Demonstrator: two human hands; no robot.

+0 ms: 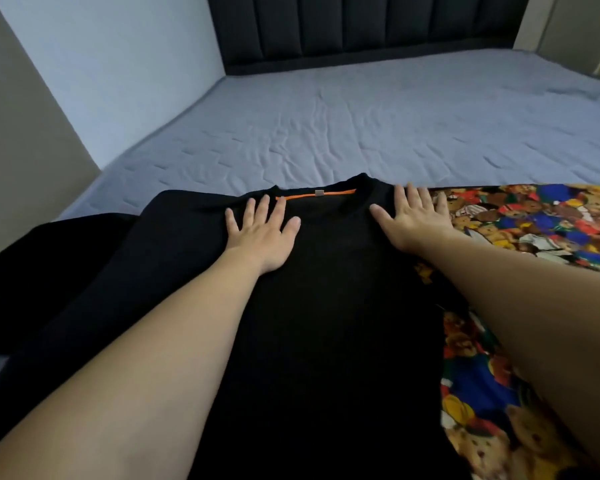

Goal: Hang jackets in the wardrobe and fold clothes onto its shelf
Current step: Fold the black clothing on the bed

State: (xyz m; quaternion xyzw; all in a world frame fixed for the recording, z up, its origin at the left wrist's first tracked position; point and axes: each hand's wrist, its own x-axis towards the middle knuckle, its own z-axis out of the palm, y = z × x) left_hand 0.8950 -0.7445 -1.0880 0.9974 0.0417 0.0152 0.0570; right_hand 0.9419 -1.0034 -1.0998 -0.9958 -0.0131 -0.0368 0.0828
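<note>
A black sweatshirt [319, 306] with an orange strip inside its collar lies flat on the bed, collar pointing away from me. My left hand [260, 233] presses flat on it just left of the collar, fingers spread. My right hand [413, 216] lies flat on the right shoulder, fingers straight. A colourful teddy-bear print garment [534, 220] lies partly under the sweatshirt on the right. The wardrobe is out of view.
The bed's pale blue sheet [361, 126] stretches away to a dark padded headboard [361, 26]. A wall [101, 64] runs along the bed's left side. More black fabric [32, 271] spreads at the left near the bed's edge.
</note>
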